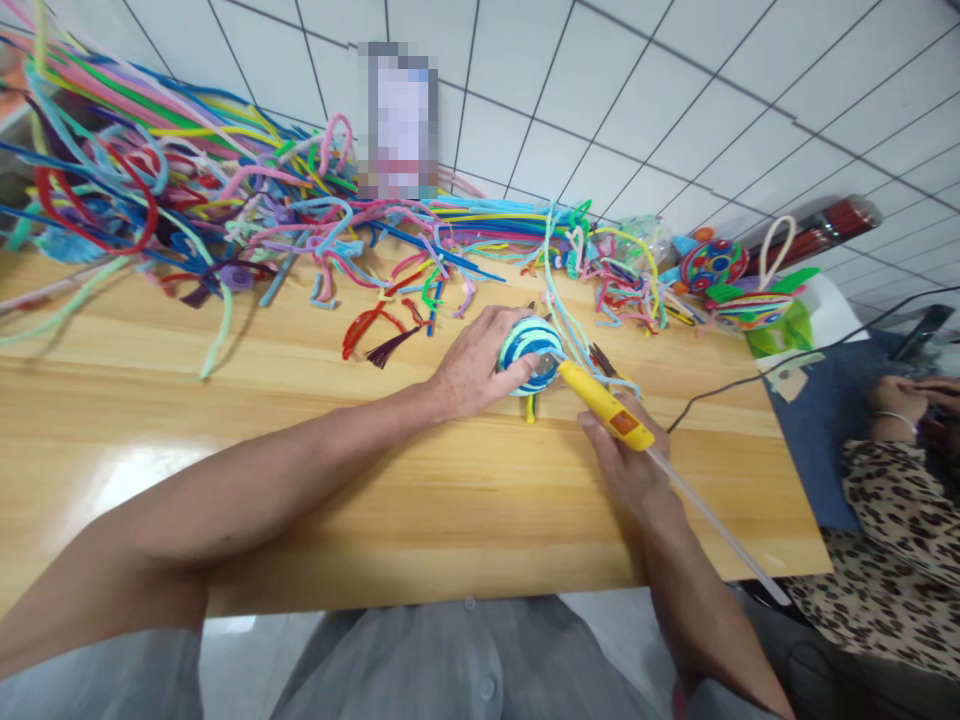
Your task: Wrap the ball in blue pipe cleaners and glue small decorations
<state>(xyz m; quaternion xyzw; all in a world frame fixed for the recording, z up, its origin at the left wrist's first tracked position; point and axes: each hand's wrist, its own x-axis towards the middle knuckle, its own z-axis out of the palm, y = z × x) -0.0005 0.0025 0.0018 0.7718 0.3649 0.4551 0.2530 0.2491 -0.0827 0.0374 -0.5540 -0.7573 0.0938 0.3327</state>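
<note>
My left hand (480, 365) is closed around a small round craft piece (531, 340), coiled in blue and pale green pipe cleaners. The thumb presses on its near face. In my right hand (630, 460) is a yellow hot glue gun (606, 405), its nozzle at the right side of the coiled piece. A long clear glue stick (720, 530) sticks out of the gun's back end. Light blue and mint pipe cleaners (566, 315) trail from near the piece. Below it shows a short yellow and green stub (531, 408). Dark-tipped pliers or scissors (602, 362) lie beside the gun, partly hidden.
Heaps of coloured pipe cleaners (247, 210) line the table's back edge. A blurred-out upright panel (399, 120) stands among them. Finished coiled pieces (712, 265) sit at the back right. A black cord (750, 375) crosses the right side, near a seated person in a leopard-print sleeve (892, 500).
</note>
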